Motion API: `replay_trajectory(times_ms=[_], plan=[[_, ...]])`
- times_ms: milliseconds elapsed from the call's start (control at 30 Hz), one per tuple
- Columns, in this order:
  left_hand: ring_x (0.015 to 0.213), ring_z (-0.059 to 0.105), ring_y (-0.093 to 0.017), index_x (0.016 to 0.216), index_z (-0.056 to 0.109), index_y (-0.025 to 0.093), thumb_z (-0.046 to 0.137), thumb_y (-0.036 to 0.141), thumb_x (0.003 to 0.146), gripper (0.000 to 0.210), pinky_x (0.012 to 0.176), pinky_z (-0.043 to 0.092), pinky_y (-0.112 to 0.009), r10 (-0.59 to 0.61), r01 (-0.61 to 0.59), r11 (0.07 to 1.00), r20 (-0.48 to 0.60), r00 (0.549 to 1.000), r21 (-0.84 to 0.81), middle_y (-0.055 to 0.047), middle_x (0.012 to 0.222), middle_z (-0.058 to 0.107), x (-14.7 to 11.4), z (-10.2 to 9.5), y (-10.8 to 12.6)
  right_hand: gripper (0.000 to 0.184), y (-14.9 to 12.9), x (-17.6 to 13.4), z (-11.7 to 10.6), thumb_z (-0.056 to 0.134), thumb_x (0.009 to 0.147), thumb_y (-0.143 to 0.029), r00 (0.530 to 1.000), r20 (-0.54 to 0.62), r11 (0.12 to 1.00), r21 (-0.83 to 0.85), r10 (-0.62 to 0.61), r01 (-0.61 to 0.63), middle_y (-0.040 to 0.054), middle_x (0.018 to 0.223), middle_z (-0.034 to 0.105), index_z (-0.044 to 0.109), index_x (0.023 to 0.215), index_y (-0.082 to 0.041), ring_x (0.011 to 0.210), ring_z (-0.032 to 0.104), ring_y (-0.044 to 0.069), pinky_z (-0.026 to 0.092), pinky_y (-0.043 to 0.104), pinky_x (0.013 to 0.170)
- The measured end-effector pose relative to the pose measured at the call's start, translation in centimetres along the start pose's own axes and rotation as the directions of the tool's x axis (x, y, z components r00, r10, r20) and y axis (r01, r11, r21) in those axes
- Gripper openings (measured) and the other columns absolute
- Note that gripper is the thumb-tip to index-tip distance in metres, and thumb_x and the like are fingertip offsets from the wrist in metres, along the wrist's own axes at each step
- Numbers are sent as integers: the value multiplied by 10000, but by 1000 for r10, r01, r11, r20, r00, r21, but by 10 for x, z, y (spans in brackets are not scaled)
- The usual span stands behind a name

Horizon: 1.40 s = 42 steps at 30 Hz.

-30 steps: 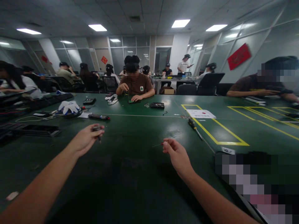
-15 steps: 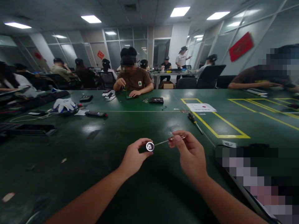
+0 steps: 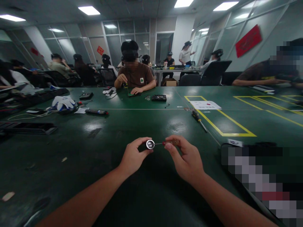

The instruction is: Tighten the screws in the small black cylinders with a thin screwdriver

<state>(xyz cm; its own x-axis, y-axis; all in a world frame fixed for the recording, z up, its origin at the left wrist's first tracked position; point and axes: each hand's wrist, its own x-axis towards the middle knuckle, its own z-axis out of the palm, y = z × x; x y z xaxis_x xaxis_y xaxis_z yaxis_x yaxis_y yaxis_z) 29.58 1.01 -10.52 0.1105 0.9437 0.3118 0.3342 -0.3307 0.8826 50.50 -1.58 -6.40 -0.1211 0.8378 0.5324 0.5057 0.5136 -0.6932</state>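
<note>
Green worktable (image 3: 142, 122) under ceiling lights, marked at right with yellow tape (image 3: 236, 135). Left hand (image 3: 132, 156): one short round part (image 3: 150, 144) with a bright rim, pinched between thumb and fingers over the near middle of the table. Right hand (image 3: 189, 160): one slim screwdriver (image 3: 164, 143) with a red collar, handle pinched by thumb and fingers, shaft reaching the part's rim; whether the tip touches inside cannot be told. Beyond the right hand: one black-and-yellow screwdriver (image 3: 199, 120), just beside the tape; one white sheet (image 3: 205, 105). Farther left: white gloves (image 3: 62, 103). Across the table: one black box (image 3: 159, 98), near a seated co-worker (image 3: 145, 74) in brown.
</note>
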Motion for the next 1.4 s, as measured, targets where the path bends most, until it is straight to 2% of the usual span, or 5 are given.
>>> replay_trajectory(times_ms=[600, 833, 1133, 1333, 1400], plan=[[1133, 674, -230, 1140, 743, 256, 768, 105, 798, 374, 1049, 499, -413, 75, -75, 995, 5, 997, 67, -40, 1189, 740, 2, -1, -4, 185, -2, 0, 1, 549, 998, -386, 986, 144, 991, 116, -78, 62, 35, 907, 734, 680, 1001, -256, 811, 691, 205, 513, 323, 733], [1145, 671, -246, 1139, 747, 254, 761, 91, 784, 391, 1063, 497, -439, 83, -83, 993, 6, 997, 88, -51, 1192, 739, 3, -3, -1, 231, 6, 4, 10, 608, 960, -463, 974, -24, 916, 346, 224, -202, 33, 851, 723, 653, 1029, -247, 777, 691, 205, 543, 335, 723], [1149, 673, -239, 1123, 753, 253, 744, 71, 790, 379, 1076, 497, -436, 99, -100, 990, 16, 995, 103, -49, 1190, 739, 3, -3, -3, 287, 10, 9, 14, 652, 928, -487, 949, -16, 853, 443, 316, -277, 41, 846, 717, 696, 996, -212, 787, 671, 194, 554, 350, 782], [1160, 670, -240, 1141, 749, 261, 730, 96, 820, 362, 1086, 490, -453, 100, -97, 986, -9, 995, 132, -46, 1212, 734, 5, -5, -4, 291, 22, 15, 16, 666, 908, -492, 868, 53, 592, 711, 493, -379, 28, 809, 663, 682, 912, -201, 715, 632, 173, 553, 334, 697], [1160, 670, -241, 1147, 746, 266, 740, 94, 808, 379, 1091, 486, -456, 103, -100, 986, -13, 995, 135, -43, 1211, 734, 5, -5, -6, 285, 22, 16, 15, 668, 911, -489, 881, -5, 648, 680, 473, -344, 31, 841, 676, 681, 947, -206, 743, 644, 177, 558, 340, 727]])
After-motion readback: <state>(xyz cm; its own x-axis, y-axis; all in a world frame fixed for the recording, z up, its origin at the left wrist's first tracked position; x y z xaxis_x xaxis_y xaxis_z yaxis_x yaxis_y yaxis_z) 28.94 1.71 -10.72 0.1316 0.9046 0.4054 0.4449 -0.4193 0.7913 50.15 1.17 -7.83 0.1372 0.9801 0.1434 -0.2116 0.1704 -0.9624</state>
